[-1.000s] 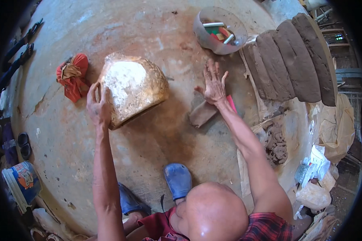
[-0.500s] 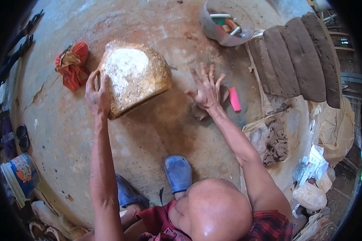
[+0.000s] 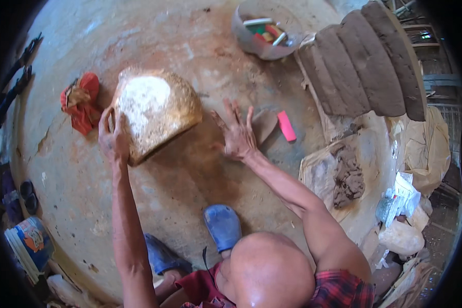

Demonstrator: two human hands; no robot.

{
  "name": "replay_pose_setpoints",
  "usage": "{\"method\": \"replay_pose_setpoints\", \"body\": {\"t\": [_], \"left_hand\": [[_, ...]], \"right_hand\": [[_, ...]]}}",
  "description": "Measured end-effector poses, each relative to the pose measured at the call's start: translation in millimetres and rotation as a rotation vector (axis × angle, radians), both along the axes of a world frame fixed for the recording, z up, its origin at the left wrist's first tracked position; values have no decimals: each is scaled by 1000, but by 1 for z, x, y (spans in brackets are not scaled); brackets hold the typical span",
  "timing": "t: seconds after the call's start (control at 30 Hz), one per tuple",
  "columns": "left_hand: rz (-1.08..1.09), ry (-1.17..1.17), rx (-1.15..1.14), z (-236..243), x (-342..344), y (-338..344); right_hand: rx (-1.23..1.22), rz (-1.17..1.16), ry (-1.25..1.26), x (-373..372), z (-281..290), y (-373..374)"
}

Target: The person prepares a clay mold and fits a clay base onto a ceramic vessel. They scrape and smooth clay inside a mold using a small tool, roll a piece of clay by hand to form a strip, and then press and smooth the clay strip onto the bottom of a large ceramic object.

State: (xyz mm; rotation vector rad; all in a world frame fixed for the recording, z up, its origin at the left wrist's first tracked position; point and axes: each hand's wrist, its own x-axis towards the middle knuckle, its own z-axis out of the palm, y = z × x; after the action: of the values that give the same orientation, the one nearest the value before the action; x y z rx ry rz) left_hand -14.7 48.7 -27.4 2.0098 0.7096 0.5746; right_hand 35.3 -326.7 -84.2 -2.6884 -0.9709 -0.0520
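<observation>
A rounded, tan, stone-like block (image 3: 187, 105) with a flat front edge and a white powdery patch on top sits on the floor. My left hand (image 3: 114, 141) grips its left edge, fingers bent against the side. My right hand (image 3: 239, 137) is to the right of the block, apart from it, with fingers spread and nothing in it. Beside that hand, a flat grey-brown piece (image 3: 264, 126) lies partly behind the fingers; its kind is unclear. A bright pink rectangular piece (image 3: 287, 126) lies just right of it.
A red cloth bundle (image 3: 84, 105) lies left of the block. At the back stands a translucent tub (image 3: 246, 41) with small tools. Thick grey clay slabs (image 3: 367, 64) lean at the right, above a clay lump (image 3: 348, 177) on a sheet. Blue clogs (image 3: 222, 226) are on my feet.
My right hand has moved left, off the grey-brown piece and toward the block, uncovering more of that piece. My left hand stays on the block's edge. The whole view has shifted slightly.
</observation>
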Motion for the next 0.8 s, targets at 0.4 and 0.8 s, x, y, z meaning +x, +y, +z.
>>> {"method": "replay_pose_setpoints", "body": {"t": [0.4, 0.8], "left_hand": [[33, -36, -91, 14, -2, 4], [-8, -5, -32, 7, 4, -7]], "right_hand": [[69, -143, -203, 56, 12, -19], [-230, -307, -62, 113, -5, -80]]}}
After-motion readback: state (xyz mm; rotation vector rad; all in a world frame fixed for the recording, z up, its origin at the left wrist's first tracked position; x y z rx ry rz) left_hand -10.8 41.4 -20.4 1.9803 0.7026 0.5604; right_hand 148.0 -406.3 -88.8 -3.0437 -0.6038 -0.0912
